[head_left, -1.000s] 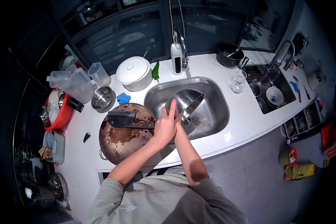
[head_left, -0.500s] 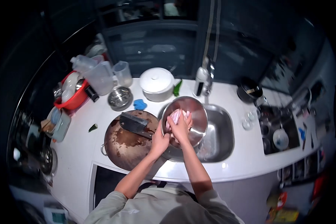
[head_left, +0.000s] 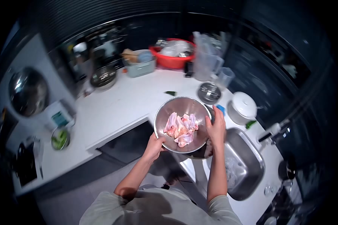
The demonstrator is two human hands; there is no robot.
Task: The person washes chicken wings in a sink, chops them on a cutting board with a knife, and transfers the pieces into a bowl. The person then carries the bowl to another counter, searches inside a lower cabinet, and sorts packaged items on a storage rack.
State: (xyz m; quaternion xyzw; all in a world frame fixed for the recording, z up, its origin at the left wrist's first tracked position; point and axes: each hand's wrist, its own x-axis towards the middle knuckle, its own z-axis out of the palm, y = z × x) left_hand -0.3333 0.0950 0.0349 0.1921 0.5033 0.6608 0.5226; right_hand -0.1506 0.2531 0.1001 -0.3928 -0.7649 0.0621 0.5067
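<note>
A round stainless steel bowl (head_left: 161,119) is held up in front of me, with several pieces of raw chicken (head_left: 181,129) lying in its bottom. My left hand (head_left: 153,147) grips the rim at the lower left, thumb on top. At the right side, my right hand (head_left: 216,127) is closed on the rim with its thumb towards the inside and its fingers along the outer wall. Most of the wok lid or board beneath the bowl is hidden by it.
To the right is the steel sink (head_left: 260,165), and beyond it a white lidded pot (head_left: 243,107). A small metal bowl (head_left: 209,93), a red basin (head_left: 171,62) and a pale green container (head_left: 140,69) stand along the back. Far left is a bowl of green vegetables (head_left: 60,138).
My view and body have turned left, away from the sink. The bowl has come with me. My right hand has left the chicken inside and now holds the bowl's right rim.
</note>
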